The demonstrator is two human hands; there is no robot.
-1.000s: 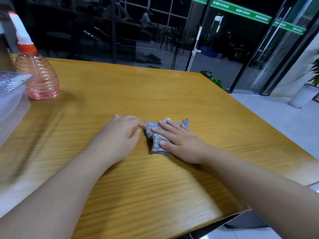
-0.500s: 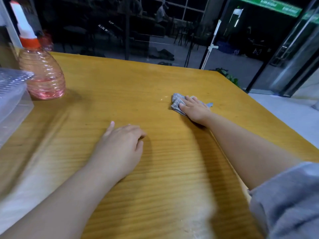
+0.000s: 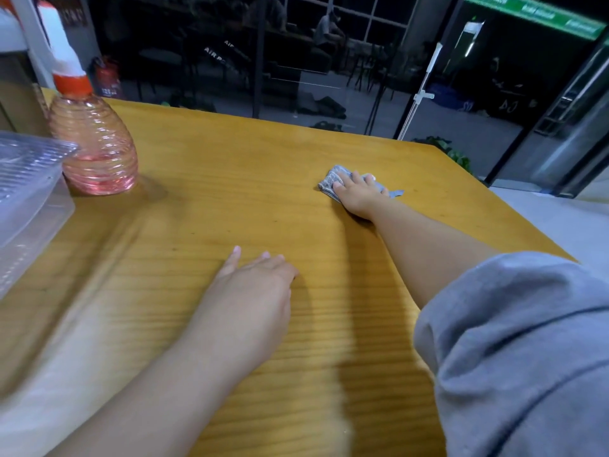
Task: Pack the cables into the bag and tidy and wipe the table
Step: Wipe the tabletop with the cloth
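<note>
the cloth [image 3: 329,183] is out toward the far right part of the table [image 3: 230,179], a small grey folded wad flat on the wood, and the right hand [image 3: 357,192] lies on top of it, fingers stretched over the fabric and pressing it down, not bunching it up. that arm reaches well forward, nearly straight, grey sleeve [image 3: 514,341] pushed up above the elbow. the left hand [image 3: 250,288] sits nearer the person, palm down on the bare wood, fingers loosely extended, holding nothing, looks like a brace. no cables or bag in sight, so the packing seems done or out of view; this is the wiping stage, with much of the surface likely left. spray bottle [image 3: 95,150] and a clear plastic container [image 3: 29,189] stand at the left edge.
</note>
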